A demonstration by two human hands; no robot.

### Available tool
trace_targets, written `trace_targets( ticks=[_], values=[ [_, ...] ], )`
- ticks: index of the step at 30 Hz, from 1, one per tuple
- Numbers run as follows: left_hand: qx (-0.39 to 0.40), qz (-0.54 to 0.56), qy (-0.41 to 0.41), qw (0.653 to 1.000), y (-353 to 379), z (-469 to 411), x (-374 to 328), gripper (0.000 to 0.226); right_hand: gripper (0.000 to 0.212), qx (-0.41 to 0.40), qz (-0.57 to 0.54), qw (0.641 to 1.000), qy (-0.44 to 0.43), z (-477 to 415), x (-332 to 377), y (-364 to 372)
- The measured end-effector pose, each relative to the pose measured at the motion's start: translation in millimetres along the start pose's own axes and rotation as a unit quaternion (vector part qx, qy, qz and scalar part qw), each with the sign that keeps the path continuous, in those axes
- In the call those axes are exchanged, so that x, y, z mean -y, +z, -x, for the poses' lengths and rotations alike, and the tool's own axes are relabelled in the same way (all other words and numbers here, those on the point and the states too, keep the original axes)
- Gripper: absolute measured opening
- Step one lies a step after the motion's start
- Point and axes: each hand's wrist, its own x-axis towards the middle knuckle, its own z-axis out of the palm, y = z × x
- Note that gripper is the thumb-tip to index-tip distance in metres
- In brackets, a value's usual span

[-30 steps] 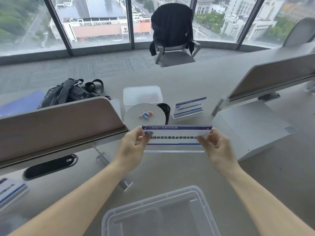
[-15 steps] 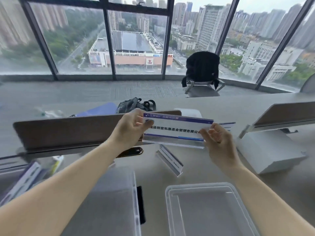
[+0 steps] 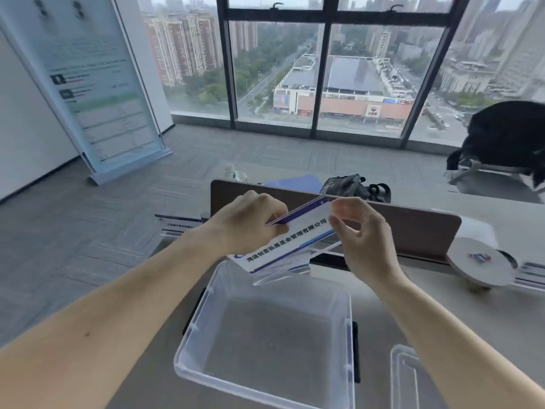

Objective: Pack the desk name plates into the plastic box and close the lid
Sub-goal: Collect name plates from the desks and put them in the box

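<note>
A clear acrylic desk name plate (image 3: 290, 242) with a white card, blue stripes and dark lettering hangs tilted above the far edge of the open plastic box (image 3: 349, 335). My left hand (image 3: 250, 221) pinches its left end and my right hand (image 3: 364, 234) holds its right end. The box is transparent, has black side latches and holds nothing. Its clear lid (image 3: 405, 379) lies on the desk at the lower right, partly behind my right forearm. Another name plate (image 3: 177, 224) stands at the left behind my left wrist.
A brown desk divider (image 3: 413, 228) runs behind my hands, with a black bag (image 3: 354, 185) beyond it. A round white disc (image 3: 479, 265) and more plate edges (image 3: 530, 273) sit at the right. A black chair (image 3: 507, 140) and a standing banner (image 3: 97, 84) stand on the floor.
The view has swung left and the plate has come down and tilted, from level in front of the divider to over the open box. Both hands still hold it.
</note>
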Motion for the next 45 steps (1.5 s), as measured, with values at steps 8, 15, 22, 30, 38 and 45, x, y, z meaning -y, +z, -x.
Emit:
trace_targets(
  ticks=[8, 15, 22, 30, 38, 45],
  values=[
    [0.033, 0.09, -0.208, 0.974, 58.0, 52.3, 71.6, 0.024, 0.058, 0.186, -0.199, 0.891, 0.363, 48.4, -40.6, 134.5],
    [0.152, 0.072, -0.338, 0.926, 172.2, 80.2, 131.1, 0.037, 0.014, 0.216, -0.182, 0.834, 0.475, 102.5, -113.7, 241.8],
    [0.19, 0.055, -0.369, 0.908, 246.3, 78.8, 169.2, 0.035, 0.018, 0.181, -0.174, 0.817, 0.519, 110.6, -193.9, 318.5],
    [0.233, 0.02, -0.348, 0.908, 257.5, 61.3, 165.0, 0.017, 0.021, 0.167, -0.142, 0.816, 0.536, 107.9, -214.4, 347.1],
    [0.26, 0.016, -0.376, 0.889, 252.8, 59.1, 172.3, 0.033, 0.05, 0.166, -0.175, 0.802, 0.547, 112.6, -206.1, 358.6],
    [0.26, 0.019, -0.367, 0.893, 259.5, 68.2, 175.6, 0.068, 0.058, 0.179, -0.198, 0.792, 0.548, 113.1, -201.7, 360.0]
  ],
)
